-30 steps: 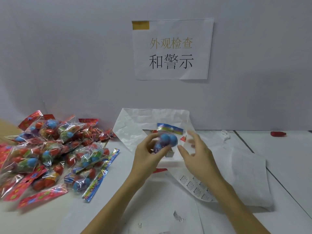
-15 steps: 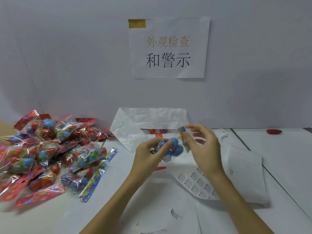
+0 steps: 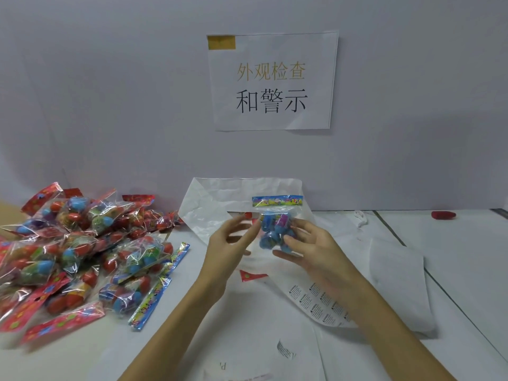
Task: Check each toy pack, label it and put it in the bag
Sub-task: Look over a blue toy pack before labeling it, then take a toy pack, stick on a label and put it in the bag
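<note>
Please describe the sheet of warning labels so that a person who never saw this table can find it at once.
Start at the white bag lying open against the wall under the paper sign. Come toward the near edge, under the right hand holding the toy pack. The label sheet lies there, the only paper with rows of small printed black-text stickers.

Your white worktop carries a heap of toy packs left of your hands, label sheet beneath the right one.

We note even, soft overhead light, glare on the clear cellophane toy packs, motion-blurred hands, wide-angle edge bowing.
</note>
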